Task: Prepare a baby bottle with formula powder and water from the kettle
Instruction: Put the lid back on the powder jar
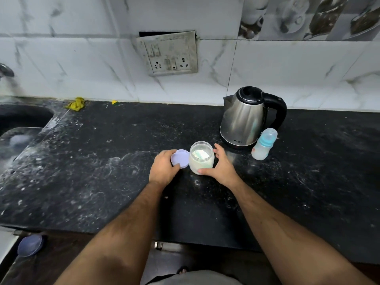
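Left grip: your left hand (163, 167) curls its fingers and thumb round the edge of the round lilac plastic lid (180, 159), which sits low at the dark speckled stone bench (82, 171); you cannot tell from here whether the lid rests on the surface or hangs just above it.

Lid to jar: the lid lies just to the left of the clear plastic jar of white formula powder (201, 157), its rim touching or nearly touching the jar wall.

Jar: it stands upright, mouth open, long axis vertical, with what looks like a pale green scoop half buried in the powder.

Right grip: your right hand (223, 166) cups the jar from the right, thumb against its lower front and fingers spread loosely round the far side; it steadies the jar more than it clamps it.

Kettle: the stainless steel electric kettle with black handle (246, 118) stands behind and to the right of the jar, its lid shut, its handle pointing right.

Bottle: the small frosted baby bottle with blue collar and clear cap (264, 144) stands upright just in front of the kettle's right side, well right of the jar, and its cap is on.

Nearer hand: the bottle lies to the right of your right hand, so I judge that this hand reaches it first, once it lets go of the jar.
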`<action>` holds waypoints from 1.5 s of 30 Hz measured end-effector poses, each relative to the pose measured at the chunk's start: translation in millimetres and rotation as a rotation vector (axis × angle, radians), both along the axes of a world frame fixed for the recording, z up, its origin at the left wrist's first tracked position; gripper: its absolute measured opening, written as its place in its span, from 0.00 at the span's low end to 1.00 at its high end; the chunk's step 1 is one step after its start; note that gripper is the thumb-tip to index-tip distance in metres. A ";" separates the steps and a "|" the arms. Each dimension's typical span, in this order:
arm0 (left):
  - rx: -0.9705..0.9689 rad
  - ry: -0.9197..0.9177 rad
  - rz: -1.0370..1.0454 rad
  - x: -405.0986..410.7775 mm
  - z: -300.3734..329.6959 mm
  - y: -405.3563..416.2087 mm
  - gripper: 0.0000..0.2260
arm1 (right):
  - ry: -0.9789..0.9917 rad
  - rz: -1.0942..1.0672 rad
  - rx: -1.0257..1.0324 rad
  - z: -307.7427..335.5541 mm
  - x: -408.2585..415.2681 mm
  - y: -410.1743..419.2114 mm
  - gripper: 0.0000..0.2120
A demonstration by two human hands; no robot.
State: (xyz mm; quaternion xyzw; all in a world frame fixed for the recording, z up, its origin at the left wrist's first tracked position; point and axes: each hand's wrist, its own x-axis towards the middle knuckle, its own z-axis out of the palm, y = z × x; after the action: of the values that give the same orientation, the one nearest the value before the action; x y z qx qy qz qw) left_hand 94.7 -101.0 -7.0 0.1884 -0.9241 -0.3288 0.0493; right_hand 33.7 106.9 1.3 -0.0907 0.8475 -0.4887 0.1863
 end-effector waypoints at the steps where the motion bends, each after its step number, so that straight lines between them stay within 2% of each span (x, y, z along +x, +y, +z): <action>1: -0.042 -0.051 -0.041 -4.4 1.4 -4.0 0.30 | -0.012 0.014 -0.003 -0.9 -0.9 -3.4 0.64; 5: -0.153 -0.257 -0.208 -23.0 5.8 -12.1 0.43 | 0.004 0.013 -0.020 -5.6 -3.6 -15.1 0.65; 8: -0.198 -0.298 -0.283 -35.7 3.4 -12.2 0.46 | 0.040 -0.016 -0.026 -4.0 -1.7 -18.9 0.55; 10: -0.214 -0.331 -0.313 -41.8 2.3 -9.9 0.46 | 0.065 -0.036 -0.029 -2.7 0.3 -20.3 0.47; 12: -0.220 -0.358 -0.329 -45.3 1.1 -6.4 0.46 | 0.075 -0.054 -0.027 -1.1 1.8 -20.8 0.43; 17: -0.274 -0.355 -0.316 -46.5 -3.6 0.6 0.41 | 0.088 -0.081 -0.022 2.6 6.4 -14.9 0.41; 22: -0.266 -0.265 -0.247 -43.5 -6.1 6.6 0.37 | 0.057 -0.142 -0.043 0.2 11.9 -0.4 0.42; 25: -0.065 -0.179 -0.153 -47.9 0.0 16.5 0.36 | 0.050 -0.163 -0.105 4.4 13.6 14.5 0.40; 29: 0.448 -0.038 -0.054 -60.1 24.1 35.6 0.33 | 0.022 -0.195 -0.250 18.3 12.7 38.4 0.37; 31: 0.690 0.038 -0.008 -64.8 41.5 48.4 0.27 | 0.016 -0.182 -0.331 25.6 12.9 49.9 0.33; 33: 0.883 0.076 0.005 -70.3 59.4 61.6 0.22 | 0.002 -0.165 -0.400 33.2 14.9 59.7 0.31; 35: 1.027 0.109 -0.026 -76.7 76.1 74.3 0.23 | -0.023 -0.158 -0.442 40.0 17.2 67.9 0.29; 37: 1.115 0.128 -0.080 -81.9 90.4 85.9 0.25 | -0.023 -0.147 -0.466 48.2 20.1 72.7 0.23; 40: 1.158 0.128 -0.167 -83.4 102.6 105.9 0.18 | -0.005 -0.146 -0.495 55.7 21.1 80.2 0.18; 42: 1.116 0.105 -0.223 -82.6 105.6 116.8 0.20 | 0.010 -0.144 -0.513 57.7 20.1 83.4 0.22; 45: 1.015 0.063 -0.323 -78.5 106.5 127.1 0.30 | -0.002 -0.165 -0.510 59.5 18.4 88.3 0.33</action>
State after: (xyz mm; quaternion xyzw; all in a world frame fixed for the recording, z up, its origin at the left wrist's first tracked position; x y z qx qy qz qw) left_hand 16.1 26.2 99.4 0.0341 -0.6640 -0.7435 -0.0714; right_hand 52.1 195.2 60.8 -0.0649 0.7014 -0.7000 0.1176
